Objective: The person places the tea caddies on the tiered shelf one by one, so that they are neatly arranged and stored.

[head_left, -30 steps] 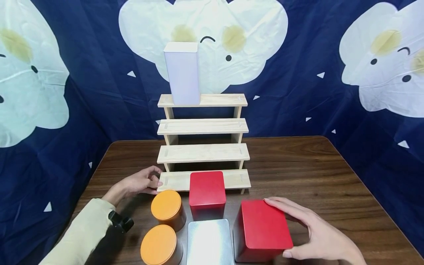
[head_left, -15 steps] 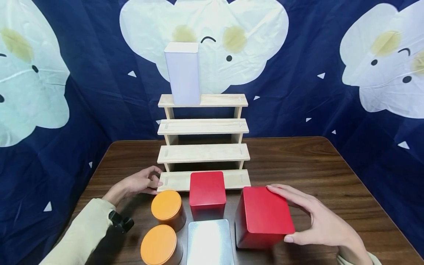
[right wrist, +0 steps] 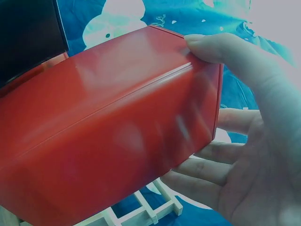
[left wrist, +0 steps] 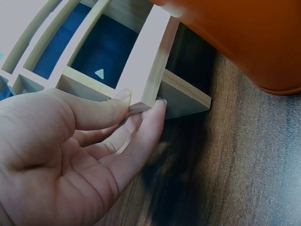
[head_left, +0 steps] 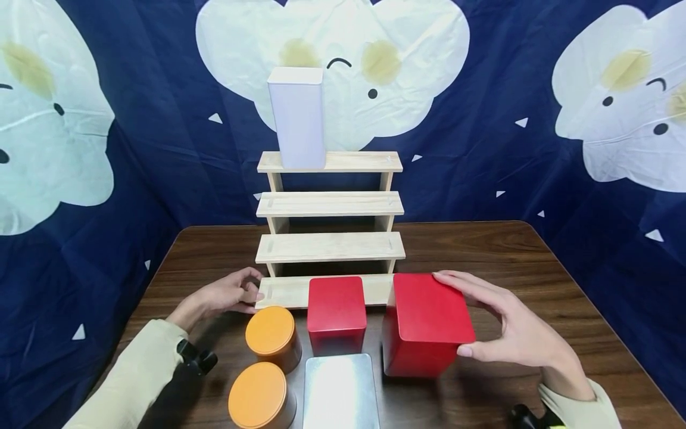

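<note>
In the head view, my right hand [head_left: 511, 319] grips a square red tin [head_left: 429, 313] at its right side, thumb at the near corner and fingers over the far edge. The right wrist view shows the same tin [right wrist: 108, 136] between thumb and fingers. On the left, my left hand [head_left: 225, 295] pinches the end of the lowest board of a four-tier wooden stand [head_left: 329, 247]. In the left wrist view, thumb and fingers close on that board's corner [left wrist: 141, 89]. A second red tin [head_left: 336, 310] stands before the stand's lowest step.
Two round orange tins [head_left: 270, 330] stand near my left forearm. A silver tin [head_left: 341, 390] sits between them and the gripped red tin. A tall white tin [head_left: 297, 119] stands on the top step. Dark blue cloth [head_left: 471, 161] hangs around the wooden table [head_left: 536, 286].
My right hand has moved the red tin forward, toward the right end of the stand's lowest step. The left hand keeps its hold on the board.
</note>
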